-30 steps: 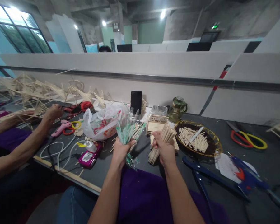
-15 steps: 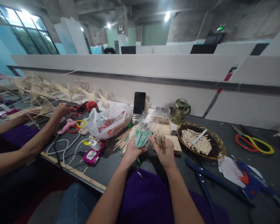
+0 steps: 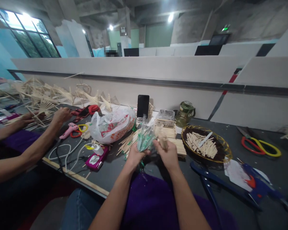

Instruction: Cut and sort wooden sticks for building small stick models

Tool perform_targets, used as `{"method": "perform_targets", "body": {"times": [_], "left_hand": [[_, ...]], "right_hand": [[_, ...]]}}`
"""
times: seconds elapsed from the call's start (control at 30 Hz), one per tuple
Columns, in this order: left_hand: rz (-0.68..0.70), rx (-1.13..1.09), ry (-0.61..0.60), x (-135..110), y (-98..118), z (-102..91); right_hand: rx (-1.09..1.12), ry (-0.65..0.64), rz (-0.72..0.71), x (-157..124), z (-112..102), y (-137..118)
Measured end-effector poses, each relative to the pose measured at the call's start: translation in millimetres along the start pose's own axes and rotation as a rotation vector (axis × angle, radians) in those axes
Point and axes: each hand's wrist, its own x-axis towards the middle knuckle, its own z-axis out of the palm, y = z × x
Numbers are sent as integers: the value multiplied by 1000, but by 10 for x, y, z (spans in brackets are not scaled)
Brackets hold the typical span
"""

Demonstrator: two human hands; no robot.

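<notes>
My left hand [image 3: 136, 157] is closed around a bunch of clear plastic wrappers with green print [image 3: 145, 139]. Close beside it, my right hand [image 3: 168, 156] grips a bundle of thin wooden sticks [image 3: 162, 142], blurred by motion. Loose wooden sticks [image 3: 129, 142] lie on the table just left of the wrappers. Behind my right hand are a small tray built of sticks [image 3: 166, 127] and a flat layer of sticks [image 3: 179, 146].
To the right stand a basket of short sticks [image 3: 201, 145], blue long-handled cutters [image 3: 227, 183], a blue glue gun [image 3: 256, 183] and scissors [image 3: 260, 145]. A plastic bag [image 3: 112, 124], phone [image 3: 143, 106], jar [image 3: 185, 113] and purple power strip [image 3: 97, 158] surround the work. A co-worker's hand [image 3: 61, 115] is left.
The sticks in my right hand have tilted and blurred, and that hand has turned slightly. My left hand keeps the wrappers almost in place. The co-worker's hands have shifted a little.
</notes>
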Motion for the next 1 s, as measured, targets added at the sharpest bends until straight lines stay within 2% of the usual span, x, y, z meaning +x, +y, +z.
{"method": "perform_targets", "body": {"times": [0.1, 0.17, 0.3, 0.4, 0.5, 0.57, 0.67, 0.8, 0.87, 1.0], "left_hand": [[38, 46, -22, -22, 33, 5], [63, 80, -70, -41, 45, 11], [100, 191, -129, -61, 23, 8], [124, 299, -111, -50, 1, -28], [162, 444, 2, -34, 16, -102], [181, 565, 131, -33, 41, -167], [139, 675, 364, -34, 67, -262], [114, 411, 618, 14, 17, -338], [121, 259, 676, 60, -38, -353], [108, 149, 731, 128, -119, -365]], "right_hand": [[271, 216, 122, 49, -76, -53], [398, 282, 139, 82, -128, -88], [445, 350, 130, 118, -157, -139], [429, 420, 135, 136, -159, -171], [491, 508, 132, 167, -260, -214], [553, 567, 111, 192, -390, -239], [617, 598, 70, 218, -586, -251], [647, 614, 76, 218, -680, -251], [673, 586, 96, 208, -679, -262], [694, 544, 96, 195, -705, -285]]}}
